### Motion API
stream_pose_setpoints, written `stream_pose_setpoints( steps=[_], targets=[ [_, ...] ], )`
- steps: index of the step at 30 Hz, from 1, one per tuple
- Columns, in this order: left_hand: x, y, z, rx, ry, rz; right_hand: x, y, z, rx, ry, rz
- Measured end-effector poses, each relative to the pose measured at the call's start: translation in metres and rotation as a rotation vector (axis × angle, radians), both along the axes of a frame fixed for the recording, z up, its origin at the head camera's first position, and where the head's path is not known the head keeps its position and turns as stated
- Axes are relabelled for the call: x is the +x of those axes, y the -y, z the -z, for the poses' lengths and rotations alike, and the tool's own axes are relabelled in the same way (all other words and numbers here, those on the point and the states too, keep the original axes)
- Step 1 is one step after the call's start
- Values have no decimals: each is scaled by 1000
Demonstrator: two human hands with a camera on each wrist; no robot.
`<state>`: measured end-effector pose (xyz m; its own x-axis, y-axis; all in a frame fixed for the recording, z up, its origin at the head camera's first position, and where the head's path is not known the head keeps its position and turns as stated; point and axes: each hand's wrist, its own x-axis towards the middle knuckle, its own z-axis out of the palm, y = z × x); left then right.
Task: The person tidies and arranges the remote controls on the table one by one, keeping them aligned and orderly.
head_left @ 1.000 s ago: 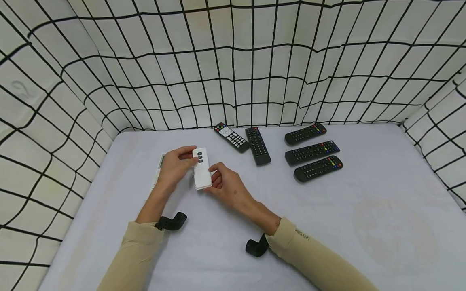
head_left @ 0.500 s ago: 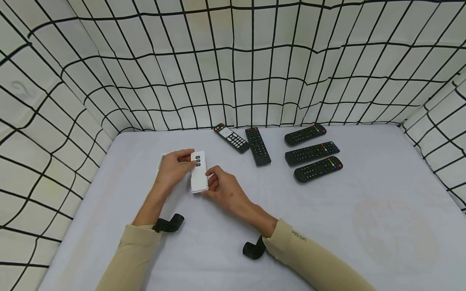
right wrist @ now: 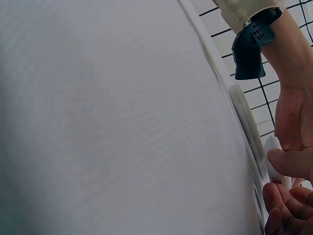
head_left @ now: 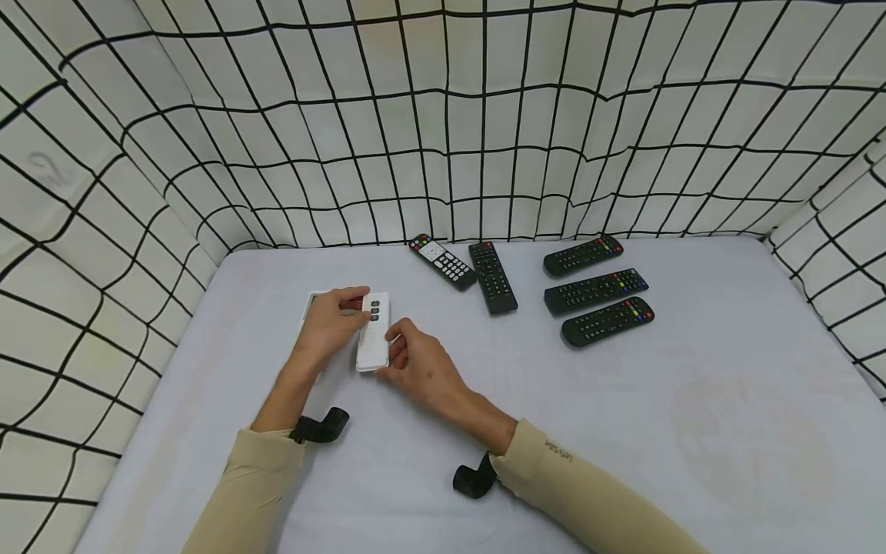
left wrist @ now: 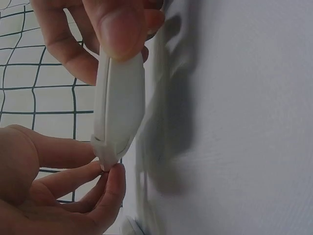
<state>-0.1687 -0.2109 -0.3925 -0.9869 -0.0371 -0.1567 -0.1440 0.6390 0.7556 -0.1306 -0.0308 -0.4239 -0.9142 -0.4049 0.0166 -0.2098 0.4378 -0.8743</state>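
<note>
A white remote control (head_left: 374, 346) with a few dark buttons near its far end is held between both hands. My left hand (head_left: 328, 323) pinches its far left part, the thumb beside the buttons. My right hand (head_left: 425, 368) grips the near right end, thumb at the near edge. In the left wrist view, the remote (left wrist: 120, 98) is seen side-on over the white cloth, with the right thumb pressed to one end and left fingertips at the other. A second white remote (head_left: 307, 302) lies mostly hidden behind the left hand.
Two black remotes, one with white buttons (head_left: 443, 261) and one plain (head_left: 493, 278), lie at the back. Three more black remotes (head_left: 597, 291) are lined up to the right. Black wire mesh (head_left: 484, 154) over white sheeting surrounds the white-covered table (head_left: 623, 438).
Both hands have carried the white remote slightly left and toward the near side, and it has turned a little. The black remotes stay where they were.
</note>
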Motion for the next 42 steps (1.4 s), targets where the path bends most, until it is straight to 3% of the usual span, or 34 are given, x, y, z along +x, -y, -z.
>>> stream_pose_setpoints(
  steps=[15, 27, 42],
  targets=[
    [-3, 0, 3, -105, -20, 48, 0, 7, 2, 39, 1, -8],
    [-4, 1, 3, -179, -12, 45, 0, 12, 2, 152, -46, -17],
    [0, 1, 5, -165, 10, 52, 0, 18, 1, 288, -132, -30]
  ],
)
